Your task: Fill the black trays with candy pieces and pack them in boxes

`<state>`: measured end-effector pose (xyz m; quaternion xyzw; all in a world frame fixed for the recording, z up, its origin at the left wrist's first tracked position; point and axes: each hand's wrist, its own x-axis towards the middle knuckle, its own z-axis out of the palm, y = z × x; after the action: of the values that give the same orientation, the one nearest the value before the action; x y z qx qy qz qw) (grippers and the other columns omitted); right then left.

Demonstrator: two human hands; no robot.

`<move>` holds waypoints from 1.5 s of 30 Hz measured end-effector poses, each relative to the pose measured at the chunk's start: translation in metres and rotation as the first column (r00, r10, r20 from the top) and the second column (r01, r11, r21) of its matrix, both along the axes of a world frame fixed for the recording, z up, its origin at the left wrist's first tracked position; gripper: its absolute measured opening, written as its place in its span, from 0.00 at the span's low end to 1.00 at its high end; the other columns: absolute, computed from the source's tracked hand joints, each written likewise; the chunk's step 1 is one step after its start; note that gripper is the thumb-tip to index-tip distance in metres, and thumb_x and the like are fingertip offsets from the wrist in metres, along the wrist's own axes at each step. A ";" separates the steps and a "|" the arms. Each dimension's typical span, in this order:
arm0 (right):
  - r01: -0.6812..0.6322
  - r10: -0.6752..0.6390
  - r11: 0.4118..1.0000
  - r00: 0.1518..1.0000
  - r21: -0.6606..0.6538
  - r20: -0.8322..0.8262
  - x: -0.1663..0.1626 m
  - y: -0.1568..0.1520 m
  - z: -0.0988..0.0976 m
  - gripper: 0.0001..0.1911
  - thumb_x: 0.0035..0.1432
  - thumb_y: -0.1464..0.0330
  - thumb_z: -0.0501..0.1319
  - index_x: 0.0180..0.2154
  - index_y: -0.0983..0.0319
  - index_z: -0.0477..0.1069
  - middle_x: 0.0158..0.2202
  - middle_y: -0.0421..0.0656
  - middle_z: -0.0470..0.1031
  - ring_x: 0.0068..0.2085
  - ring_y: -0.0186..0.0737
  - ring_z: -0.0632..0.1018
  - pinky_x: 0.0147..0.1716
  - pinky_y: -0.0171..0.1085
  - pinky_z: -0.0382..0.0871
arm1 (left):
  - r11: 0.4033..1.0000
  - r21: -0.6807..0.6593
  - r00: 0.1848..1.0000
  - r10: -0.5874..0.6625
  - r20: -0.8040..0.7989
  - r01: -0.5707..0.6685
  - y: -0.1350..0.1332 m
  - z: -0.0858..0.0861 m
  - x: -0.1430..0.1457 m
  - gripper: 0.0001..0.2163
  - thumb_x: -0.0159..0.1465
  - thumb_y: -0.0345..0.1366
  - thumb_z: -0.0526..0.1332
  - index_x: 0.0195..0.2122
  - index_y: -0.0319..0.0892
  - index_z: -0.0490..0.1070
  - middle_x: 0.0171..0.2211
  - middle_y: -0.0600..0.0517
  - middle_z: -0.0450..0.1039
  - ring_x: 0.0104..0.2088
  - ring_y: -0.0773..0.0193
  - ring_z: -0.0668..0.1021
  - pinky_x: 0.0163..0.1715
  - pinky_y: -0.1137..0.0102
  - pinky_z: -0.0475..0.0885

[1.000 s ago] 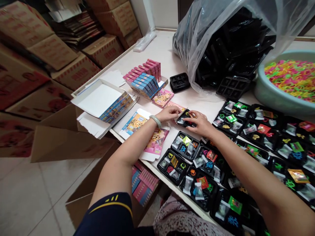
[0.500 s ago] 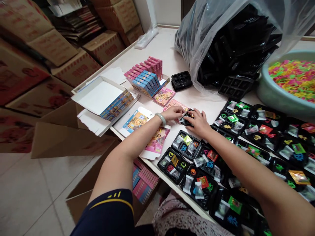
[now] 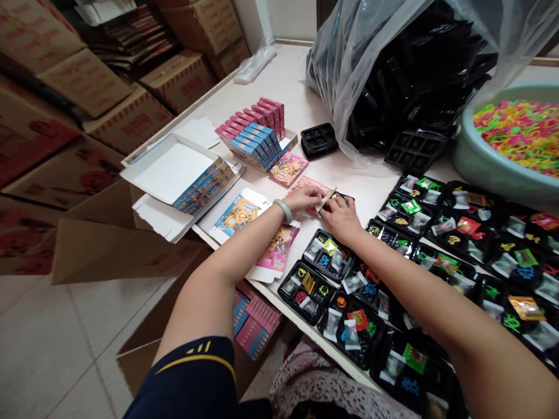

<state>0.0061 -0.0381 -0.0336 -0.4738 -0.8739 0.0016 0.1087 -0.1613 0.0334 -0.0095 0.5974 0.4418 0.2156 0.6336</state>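
Observation:
My left hand (image 3: 305, 199), with a pale bangle at the wrist, pinches the open flap of a flat pink printed box (image 3: 311, 185) on the white table (image 3: 288, 93). My right hand (image 3: 341, 216) is closed over a small black tray (image 3: 342, 201) filled with coloured trinkets, pressed against the box mouth. The tray is mostly hidden under my fingers. Just below my hands lie several more filled black trays (image 3: 328, 255).
A clear bag of empty black trays (image 3: 406, 70) fills the back. A green basin of bright plastic pieces (image 3: 515, 131) stands at the right. Upright pink and blue boxes (image 3: 255, 134), a white lid (image 3: 172, 171), flat cartons (image 3: 238, 212) and brown cartons (image 3: 87, 81) are to the left.
The tray in my right hand has moved left towards the pink box, and my left hand now lifts the box flap against it.

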 end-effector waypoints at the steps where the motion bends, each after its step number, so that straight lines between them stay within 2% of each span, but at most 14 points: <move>1: 0.005 -0.005 1.000 1.000 -0.008 -0.018 0.001 0.000 -0.001 0.19 0.65 0.70 0.49 0.52 0.57 0.73 0.53 0.51 0.72 0.53 0.53 0.65 0.53 0.51 0.50 | 1.000 0.016 1.000 -0.001 -0.003 0.001 -0.001 -0.001 0.001 0.06 0.53 0.26 0.61 0.22 0.36 0.64 0.39 0.48 0.75 0.28 0.71 0.74 0.27 0.75 0.72; 10: 0.058 -0.064 0.994 0.996 -0.093 -0.060 0.008 0.002 0.002 0.16 0.66 0.67 0.52 0.43 0.59 0.78 0.47 0.48 0.75 0.49 0.51 0.68 0.48 0.49 0.56 | 0.999 0.048 0.999 -0.020 -0.024 0.021 -0.004 -0.011 0.012 0.03 0.56 0.28 0.61 0.27 0.37 0.66 0.25 0.55 0.69 0.26 0.71 0.73 0.27 0.74 0.72; 13: 0.127 -0.137 0.988 0.983 -0.090 -0.120 0.024 0.000 0.006 0.14 0.64 0.65 0.56 0.46 0.59 0.77 0.47 0.49 0.74 0.49 0.52 0.70 0.48 0.48 0.60 | 0.982 0.161 0.991 -0.079 -0.110 0.096 -0.003 -0.011 0.015 0.00 0.56 0.28 0.59 0.29 0.37 0.68 0.24 0.56 0.68 0.24 0.71 0.72 0.26 0.74 0.70; 16: 0.192 -0.221 0.967 0.960 -0.169 -0.170 0.042 -0.005 0.005 0.15 0.62 0.65 0.57 0.49 0.59 0.75 0.47 0.49 0.73 0.44 0.48 0.74 0.42 0.44 0.66 | 0.943 0.294 0.970 -0.089 -0.228 0.155 -0.002 -0.013 0.016 0.05 0.54 0.26 0.57 0.31 0.37 0.70 0.26 0.55 0.69 0.24 0.71 0.71 0.28 0.73 0.69; 20: 0.190 -0.220 0.939 0.972 -0.287 -0.076 0.043 -0.008 0.004 0.15 0.63 0.68 0.54 0.47 0.58 0.75 0.47 0.48 0.73 0.40 0.45 0.77 0.38 0.40 0.69 | 0.929 0.339 0.953 -0.045 -0.298 0.150 -0.003 -0.015 0.019 0.07 0.53 0.24 0.55 0.31 0.37 0.70 0.28 0.54 0.70 0.24 0.70 0.71 0.28 0.73 0.68; 26: 0.287 -0.266 0.920 0.957 -0.267 0.112 0.015 -0.006 0.020 0.15 0.66 0.70 0.50 0.48 0.65 0.72 0.47 0.54 0.73 0.42 0.48 0.78 0.37 0.40 0.70 | 0.905 0.386 0.950 -0.059 -0.306 0.181 -0.006 -0.014 0.028 0.03 0.53 0.25 0.56 0.27 0.38 0.67 0.24 0.56 0.67 0.24 0.70 0.69 0.27 0.74 0.66; 29: 0.286 -0.289 0.917 0.957 -0.277 0.033 0.011 -0.004 0.016 0.16 0.65 0.71 0.50 0.50 0.66 0.71 0.47 0.56 0.73 0.44 0.49 0.78 0.39 0.41 0.71 | 0.883 0.420 0.953 -0.091 -0.289 0.211 -0.010 -0.013 0.036 0.02 0.53 0.26 0.57 0.26 0.38 0.68 0.21 0.58 0.65 0.25 0.70 0.69 0.28 0.74 0.66; 32: 0.230 -0.312 0.907 0.929 -0.352 -0.197 0.015 0.001 0.004 0.15 0.63 0.71 0.52 0.46 0.63 0.74 0.47 0.52 0.75 0.46 0.48 0.77 0.45 0.43 0.71 | 0.910 0.385 0.967 -0.063 -0.247 0.157 -0.013 -0.010 0.042 0.01 0.54 0.28 0.59 0.26 0.38 0.68 0.21 0.58 0.66 0.25 0.70 0.69 0.29 0.74 0.66; 35: 0.132 -0.321 0.902 0.843 -0.411 -0.433 0.031 0.004 0.004 0.16 0.61 0.74 0.52 0.46 0.61 0.75 0.47 0.49 0.76 0.49 0.45 0.76 0.51 0.44 0.70 | 0.935 0.350 0.981 0.010 -0.193 0.059 -0.016 0.008 0.040 0.02 0.54 0.29 0.59 0.26 0.38 0.67 0.21 0.57 0.66 0.25 0.70 0.70 0.28 0.74 0.66; 37: 0.125 -0.307 0.931 0.773 -0.342 -0.554 0.050 0.000 0.018 0.17 0.61 0.71 0.53 0.51 0.60 0.72 0.53 0.50 0.72 0.53 0.46 0.75 0.51 0.46 0.69 | 0.942 0.336 0.991 0.056 -0.121 -0.012 -0.019 0.032 0.037 0.02 0.54 0.29 0.58 0.26 0.38 0.66 0.23 0.56 0.67 0.24 0.71 0.69 0.27 0.74 0.65; 39: 0.109 -0.219 0.972 0.740 -0.207 -0.636 0.070 -0.013 0.042 0.23 0.58 0.64 0.60 0.56 0.58 0.67 0.61 0.52 0.63 0.60 0.51 0.68 0.55 0.51 0.66 | 0.950 0.307 0.998 0.062 -0.006 -0.057 -0.028 0.063 0.037 0.03 0.54 0.30 0.60 0.26 0.38 0.66 0.23 0.56 0.67 0.24 0.71 0.69 0.27 0.74 0.65; 40: 0.076 -0.156 0.986 0.745 -0.151 -0.649 0.080 -0.023 0.056 0.27 0.55 0.62 0.64 0.57 0.57 0.65 0.62 0.51 0.61 0.63 0.53 0.64 0.57 0.53 0.63 | 0.956 0.287 0.998 0.045 0.054 -0.059 -0.037 0.078 0.038 0.04 0.54 0.30 0.61 0.26 0.38 0.67 0.23 0.56 0.67 0.24 0.72 0.69 0.27 0.74 0.64; 42: 0.008 -0.081 0.994 0.749 -0.113 -0.658 0.097 -0.052 0.081 0.28 0.54 0.61 0.65 0.56 0.54 0.65 0.59 0.48 0.65 0.61 0.53 0.66 0.58 0.54 0.62 | 0.976 0.213 0.983 0.015 0.184 -0.055 -0.063 0.102 0.046 0.07 0.54 0.34 0.64 0.26 0.37 0.67 0.24 0.57 0.65 0.24 0.73 0.68 0.27 0.75 0.64; 45: 0.075 -0.156 0.987 0.684 -0.145 -0.713 0.116 -0.113 0.105 0.20 0.59 0.62 0.61 0.53 0.53 0.66 0.51 0.44 0.72 0.52 0.47 0.75 0.53 0.50 0.68 | 0.999 0.033 0.925 0.000 0.381 -0.014 -0.125 0.111 0.063 0.13 0.58 0.44 0.64 0.33 0.39 0.69 0.29 0.54 0.68 0.29 0.71 0.71 0.30 0.75 0.67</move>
<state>0.1225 -0.1508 0.0716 -0.4941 -0.7279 0.2261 0.4182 -0.0979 -0.0915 0.1017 0.5537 0.3086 0.3376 0.6959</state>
